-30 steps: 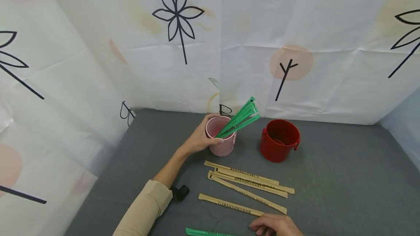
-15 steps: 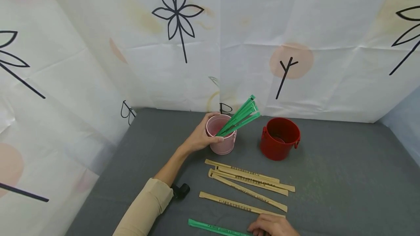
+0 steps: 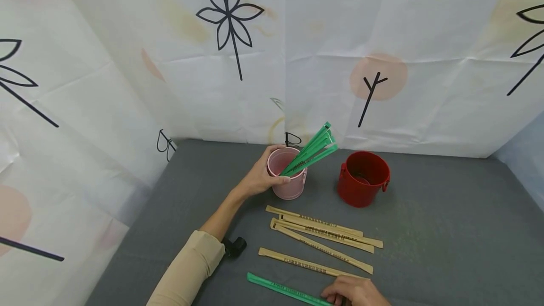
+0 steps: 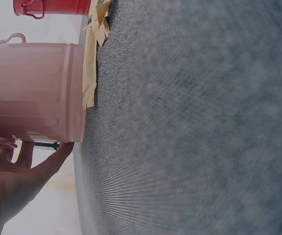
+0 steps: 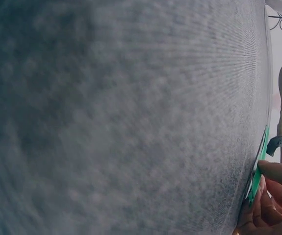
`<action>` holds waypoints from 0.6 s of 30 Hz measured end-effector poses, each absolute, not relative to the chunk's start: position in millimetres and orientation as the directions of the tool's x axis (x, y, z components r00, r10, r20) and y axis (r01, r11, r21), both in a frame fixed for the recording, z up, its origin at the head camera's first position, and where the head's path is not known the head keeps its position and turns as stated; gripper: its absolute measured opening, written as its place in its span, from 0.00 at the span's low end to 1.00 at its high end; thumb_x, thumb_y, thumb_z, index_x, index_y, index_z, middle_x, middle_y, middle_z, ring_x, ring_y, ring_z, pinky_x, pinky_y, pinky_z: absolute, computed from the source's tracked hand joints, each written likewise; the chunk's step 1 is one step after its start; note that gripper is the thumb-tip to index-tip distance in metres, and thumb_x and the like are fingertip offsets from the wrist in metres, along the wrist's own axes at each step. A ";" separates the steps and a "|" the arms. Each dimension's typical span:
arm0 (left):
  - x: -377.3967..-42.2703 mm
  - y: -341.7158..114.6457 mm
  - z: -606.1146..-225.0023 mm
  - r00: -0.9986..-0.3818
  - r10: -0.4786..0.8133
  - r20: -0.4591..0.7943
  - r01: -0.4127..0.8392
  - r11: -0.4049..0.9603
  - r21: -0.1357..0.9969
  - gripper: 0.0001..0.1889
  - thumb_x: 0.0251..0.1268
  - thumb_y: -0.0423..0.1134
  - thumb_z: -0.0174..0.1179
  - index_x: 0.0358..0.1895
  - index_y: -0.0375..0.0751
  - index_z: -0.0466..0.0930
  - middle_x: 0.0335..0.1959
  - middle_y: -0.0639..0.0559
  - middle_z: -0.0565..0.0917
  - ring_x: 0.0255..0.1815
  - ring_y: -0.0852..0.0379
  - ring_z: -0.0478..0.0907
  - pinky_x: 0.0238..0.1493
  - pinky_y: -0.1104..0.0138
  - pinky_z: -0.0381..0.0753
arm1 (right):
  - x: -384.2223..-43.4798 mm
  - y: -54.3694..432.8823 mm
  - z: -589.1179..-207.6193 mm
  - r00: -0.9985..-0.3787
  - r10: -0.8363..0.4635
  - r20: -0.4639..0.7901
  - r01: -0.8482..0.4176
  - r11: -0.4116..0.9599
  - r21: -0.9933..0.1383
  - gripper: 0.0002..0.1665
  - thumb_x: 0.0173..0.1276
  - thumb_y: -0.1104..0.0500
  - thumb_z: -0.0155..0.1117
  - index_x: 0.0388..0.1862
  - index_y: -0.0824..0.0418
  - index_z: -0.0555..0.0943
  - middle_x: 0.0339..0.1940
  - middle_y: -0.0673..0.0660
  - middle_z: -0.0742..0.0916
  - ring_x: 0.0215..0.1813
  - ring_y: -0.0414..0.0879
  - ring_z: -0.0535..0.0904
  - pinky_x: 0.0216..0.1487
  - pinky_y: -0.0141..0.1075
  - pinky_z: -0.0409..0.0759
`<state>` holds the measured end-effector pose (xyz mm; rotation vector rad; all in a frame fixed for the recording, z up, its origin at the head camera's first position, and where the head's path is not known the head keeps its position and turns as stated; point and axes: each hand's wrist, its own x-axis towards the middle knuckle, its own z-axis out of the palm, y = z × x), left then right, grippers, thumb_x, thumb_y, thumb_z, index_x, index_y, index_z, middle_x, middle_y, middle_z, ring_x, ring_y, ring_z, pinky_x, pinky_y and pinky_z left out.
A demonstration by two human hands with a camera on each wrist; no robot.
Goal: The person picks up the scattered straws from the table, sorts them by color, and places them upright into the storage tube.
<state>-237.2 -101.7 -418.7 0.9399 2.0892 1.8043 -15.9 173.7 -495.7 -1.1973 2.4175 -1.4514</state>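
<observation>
Fingers and thumb of the left hand [image 3: 260,175] curl around the side of a pale-pink, round bucket [image 3: 287,189], probably painted metal, standing on a dark-grey cloth-covered table [image 3: 446,221]. Inside it, a bunch of slim, bright-green wrapped sticks [image 3: 309,155] leans right, the tops poking well past the rim. Nearer the person, several straw-coloured, printed paper-like sticks [image 3: 323,249] lie flat, some overlapping. Below these is one loose bright-green wrapped stick [image 3: 289,290], its right end pinched between thumb and fingers of the right hand [image 3: 354,291]. Further back, well apart from the pink bucket, stands a glossy red bucket [image 3: 361,195] with small side handles. The loose stick should be light and fairly stiff, its wrapper perhaps slippery — a fingertip pinch at the end or the middle should serve. Compared with half a second ago, its left end sits closer to the straw-coloured sticks — both buckets have kept their places.
</observation>
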 end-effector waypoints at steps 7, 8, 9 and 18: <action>-236.8 -101.9 -416.8 -0.776 0.589 0.226 0.328 0.071 0.942 0.47 0.55 0.33 0.72 0.73 0.29 0.51 0.68 0.24 0.62 0.65 0.24 0.64 0.59 0.33 0.67 | -16.3 174.0 -494.4 -0.695 -0.641 0.326 -0.599 0.264 -0.756 0.09 0.66 0.56 0.70 0.41 0.59 0.86 0.33 0.44 0.84 0.34 0.28 0.77 0.29 0.19 0.73; -236.7 -101.9 -417.1 -0.777 0.587 0.228 0.332 0.074 0.941 0.47 0.56 0.34 0.72 0.73 0.29 0.51 0.68 0.24 0.62 0.65 0.24 0.64 0.59 0.34 0.67 | -16.9 174.0 -494.2 -0.688 -0.642 0.338 -0.612 0.262 -0.746 0.09 0.66 0.56 0.70 0.41 0.58 0.85 0.33 0.44 0.84 0.35 0.28 0.77 0.29 0.19 0.73; -236.6 -101.9 -417.0 -0.777 0.587 0.228 0.333 0.075 0.940 0.46 0.56 0.33 0.72 0.73 0.29 0.51 0.69 0.25 0.62 0.65 0.24 0.64 0.60 0.34 0.66 | -17.3 174.1 -493.8 -0.683 -0.642 0.349 -0.621 0.259 -0.739 0.08 0.66 0.55 0.70 0.41 0.58 0.85 0.33 0.44 0.84 0.35 0.28 0.78 0.30 0.19 0.73; -235.2 -100.6 -415.0 -0.783 0.582 0.220 0.326 0.083 0.942 0.46 0.54 0.29 0.71 0.73 0.29 0.52 0.69 0.23 0.62 0.66 0.24 0.63 0.60 0.33 0.66 | -19.8 178.8 -483.5 -0.720 -0.641 0.268 -0.514 0.233 -0.825 0.06 0.69 0.63 0.66 0.43 0.56 0.85 0.34 0.44 0.84 0.33 0.28 0.78 0.27 0.24 0.76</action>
